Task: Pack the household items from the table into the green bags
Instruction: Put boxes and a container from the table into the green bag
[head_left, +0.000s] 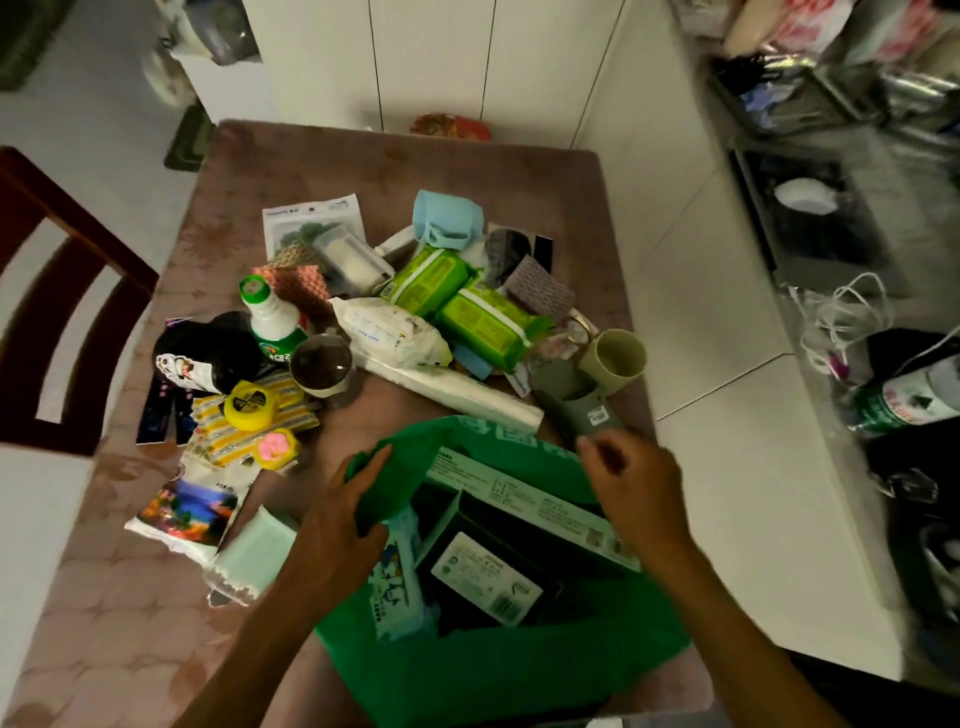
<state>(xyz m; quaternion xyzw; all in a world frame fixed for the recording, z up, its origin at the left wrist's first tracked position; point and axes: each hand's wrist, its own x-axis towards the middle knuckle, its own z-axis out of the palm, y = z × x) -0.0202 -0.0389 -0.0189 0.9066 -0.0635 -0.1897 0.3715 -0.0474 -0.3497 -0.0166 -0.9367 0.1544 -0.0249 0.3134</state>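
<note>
One green bag (498, 670) stands open at the near edge of the table (363, 171), and I can see a black box (488, 577), a long pale box (535, 506) and a wipes pack (397, 587) already inside it. My left hand (340, 519) grips the bag's left rim, fingers curled over the fabric. My right hand (631, 486) hovers over the right rim with fingers loosely bent; I cannot tell whether it pinches anything.

Beyond the bag, the rest of the items lie heaped mid-table: two green wipes packs (467, 306), a white bottle (270, 317) with a green cap, a yellow round tin (249, 405), a beige cup (615, 358), a blue cup (447, 218) on its side.

The table wears a mauve patterned cover. A dark wooden chair (57, 312) sits to the left, white cabinet doors (431, 57) stand behind, and a cluttered steel counter (852, 171) runs along the right over pale floor tiles (701, 322).
</note>
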